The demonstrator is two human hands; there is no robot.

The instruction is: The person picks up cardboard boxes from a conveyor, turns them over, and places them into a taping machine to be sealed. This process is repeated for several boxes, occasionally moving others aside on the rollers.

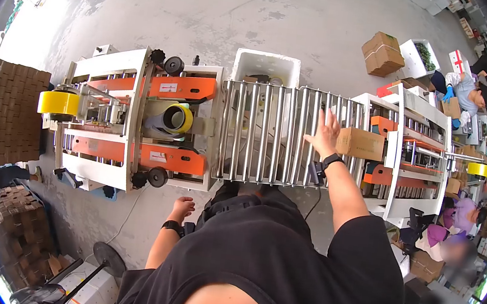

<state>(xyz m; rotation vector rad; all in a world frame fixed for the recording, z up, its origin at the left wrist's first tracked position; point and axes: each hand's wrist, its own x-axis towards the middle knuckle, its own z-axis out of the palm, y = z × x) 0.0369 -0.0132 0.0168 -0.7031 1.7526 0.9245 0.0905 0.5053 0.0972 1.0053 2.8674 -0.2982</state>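
My right hand [325, 136] is over the metal roller conveyor [263, 136], fingers spread, with nothing in its grasp. Just to its right, a small brown cardboard box [359, 143] sits at the conveyor's right end, where the rollers lead into an orange and white machine [400, 159]. The heel of the hand is close to the box's left side. My left hand [183, 206] hangs low on the left, below the corner of another orange and white machine [173, 158], its fingers curled in loosely and no object showing in them.
A roll of yellow tape [179, 118] lies in the left machine; another yellow roll [58, 103] is mounted farther left. Behind the conveyor stands a white foam box [266, 64]. Stacked cardboard [14, 115] fills the far left. Several people work at the right, one wearing a blue glove [448, 93].
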